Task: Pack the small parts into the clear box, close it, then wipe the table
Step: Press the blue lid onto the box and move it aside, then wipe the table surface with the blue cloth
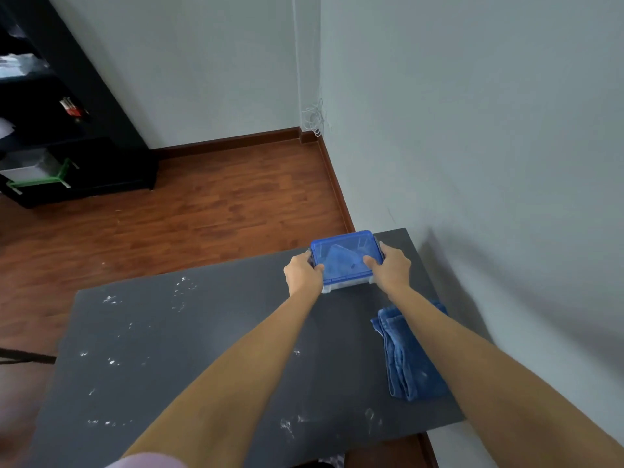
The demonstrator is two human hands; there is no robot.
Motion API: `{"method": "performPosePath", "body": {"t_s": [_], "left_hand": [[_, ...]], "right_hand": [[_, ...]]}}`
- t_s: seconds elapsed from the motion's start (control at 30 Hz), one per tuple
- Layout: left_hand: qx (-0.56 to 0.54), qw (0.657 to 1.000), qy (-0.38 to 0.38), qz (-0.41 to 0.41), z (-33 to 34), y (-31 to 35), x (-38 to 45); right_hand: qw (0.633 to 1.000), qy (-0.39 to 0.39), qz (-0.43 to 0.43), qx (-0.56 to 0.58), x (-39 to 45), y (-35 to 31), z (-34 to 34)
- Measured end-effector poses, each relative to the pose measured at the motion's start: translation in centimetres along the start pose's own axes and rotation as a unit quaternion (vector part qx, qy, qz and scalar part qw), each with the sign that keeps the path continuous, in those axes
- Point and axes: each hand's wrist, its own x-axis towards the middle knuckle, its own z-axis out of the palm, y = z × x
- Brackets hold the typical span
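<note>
Dark grey matte desk point(202, 349), far right corner set against a pale wall point(472, 130). A small clear plastic box with a translucent blue lid point(344, 256) sits at the far right end of the desk, near the wall, lid down on top.

Both arms reach forward. Left hand point(303, 273) clasps the box's left short end, fingers curled round the edge, thumb lying on the lid. Right hand point(391, 266) clasps the right short end likewise, thumb on the lid's near right part. Both hands closed on the box; whether it is pressed down or just off the surface cannot be told.

Contents show only as pale blurred shapes through the lid; individual parts not distinguishable.

A folded blue terry cloth point(410, 356) lies on the desk near the right edge, nearer the camera than the box, partly under the right forearm, apart from the box.

White powdery smudges point(182, 292) scattered over the desk surface, mostly left and near edge.

Beyond the desk: reddish-brown wood floor point(202, 211), a black shelf unit point(67, 113) at far left holding a white bin with green trim point(33, 170).
</note>
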Motion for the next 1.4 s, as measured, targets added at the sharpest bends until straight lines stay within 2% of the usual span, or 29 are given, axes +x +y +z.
{"method": "performPosePath", "body": {"t_s": [0.17,0.67,0.87,1.0,1.2,1.3,1.4], "left_hand": [[0.001,1.0,-0.01,0.004,3.3,2.5,1.3],[0.01,1.0,-0.012,0.026,7.5,5.5,3.0],[0.013,0.996,-0.067,0.05,6.6,4.6,2.5],[-0.008,0.994,-0.096,0.047,4.8,1.7,0.9],[0.093,0.985,-0.002,0.147,-2.6,-7.6,-3.0],[0.114,0.979,0.061,0.155,-6.7,-13.6,-6.4],[0.189,0.961,0.092,0.181,-9.9,-19.6,-10.5]], "right_hand": [[0.999,0.038,-0.014,-0.006,2.7,1.1,-2.8],[0.998,0.045,-0.008,0.035,6.5,2.7,-6.0],[0.999,0.038,0.001,0.023,6.4,2.9,-5.9],[0.997,0.068,-0.022,0.003,5.0,3.8,-5.7],[0.981,0.143,-0.124,-0.042,-2.7,8.7,-3.9],[0.981,0.092,-0.089,-0.146,-8.0,13.4,-1.5],[0.957,0.014,-0.039,-0.288,-10.7,17.1,-0.4]]}}
